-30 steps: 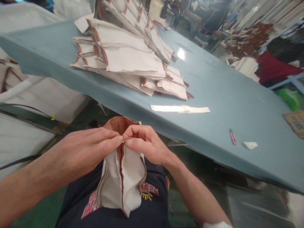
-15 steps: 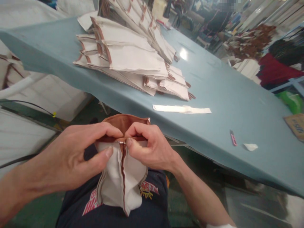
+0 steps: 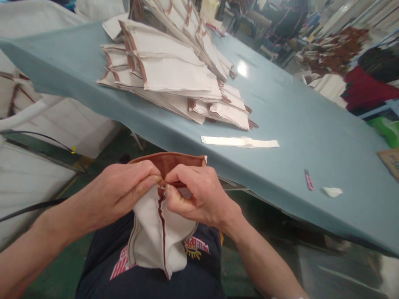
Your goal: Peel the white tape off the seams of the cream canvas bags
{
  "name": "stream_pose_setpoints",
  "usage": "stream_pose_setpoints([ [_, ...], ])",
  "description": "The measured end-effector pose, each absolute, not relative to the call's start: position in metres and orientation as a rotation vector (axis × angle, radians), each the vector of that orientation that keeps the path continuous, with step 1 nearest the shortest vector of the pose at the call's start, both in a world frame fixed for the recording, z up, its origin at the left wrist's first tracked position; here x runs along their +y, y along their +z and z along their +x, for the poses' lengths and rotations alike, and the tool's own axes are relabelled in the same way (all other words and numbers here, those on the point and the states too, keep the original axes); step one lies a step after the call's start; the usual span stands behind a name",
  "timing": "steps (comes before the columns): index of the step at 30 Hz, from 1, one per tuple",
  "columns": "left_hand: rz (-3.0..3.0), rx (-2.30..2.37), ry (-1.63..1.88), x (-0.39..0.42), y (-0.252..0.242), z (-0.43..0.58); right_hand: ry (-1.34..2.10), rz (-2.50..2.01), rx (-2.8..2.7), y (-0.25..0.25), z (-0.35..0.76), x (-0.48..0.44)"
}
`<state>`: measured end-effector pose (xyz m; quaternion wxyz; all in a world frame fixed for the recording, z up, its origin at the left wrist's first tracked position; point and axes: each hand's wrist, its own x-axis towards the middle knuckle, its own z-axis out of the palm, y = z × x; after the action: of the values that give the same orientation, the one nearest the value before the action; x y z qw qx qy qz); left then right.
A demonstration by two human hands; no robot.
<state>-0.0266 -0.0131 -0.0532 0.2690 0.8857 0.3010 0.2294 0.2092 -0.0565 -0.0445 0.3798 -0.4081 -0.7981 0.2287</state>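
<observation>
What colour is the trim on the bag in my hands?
Reddish-brown trim on an off-white bag, clearest in the head view.

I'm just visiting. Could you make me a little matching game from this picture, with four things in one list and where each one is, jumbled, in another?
1 cloth pouch
2 pile of pouches
3 white strip
4 pink tag

A stacked on the blue table
B beside a white scrap
C pinched between left hand and right hand
D lying flat, just in front of the pile

Pairs: 1-C, 2-A, 3-D, 4-B
</observation>
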Motion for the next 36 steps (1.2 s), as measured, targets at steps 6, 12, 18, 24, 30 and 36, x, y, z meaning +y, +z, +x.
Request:
stream_pose_setpoints([
  [6,2.305,0.681,0.633,-0.015,-0.047,-0.027,0.802,-1.049,-1.952,-0.042,0.211,-0.059],
  [12,2.46,0.599,0.575,-0.011,-0.029,-0.022,0.792,-0.961,-1.984,-0.036,0.22,-0.059],
  [18,2.452,0.557,0.47,-0.004,-0.01,-0.013,0.835,-0.871,-2.02,-0.034,0.231,-0.058],
  [24,2.078,0.577,0.523,-0.006,-0.012,-0.001,0.729,-0.875,-2.043,-0.034,0.234,-0.062],
  [30,1.538,0.733,0.542,-0.015,-0.027,0.002,0.42,-0.861,-2.102,-0.029,0.233,-0.055],
  [36,1.828,0.717,0.574,-0.01,-0.012,0.001,0.704,-0.858,-2.046,-0.019,0.237,-0.05],
])
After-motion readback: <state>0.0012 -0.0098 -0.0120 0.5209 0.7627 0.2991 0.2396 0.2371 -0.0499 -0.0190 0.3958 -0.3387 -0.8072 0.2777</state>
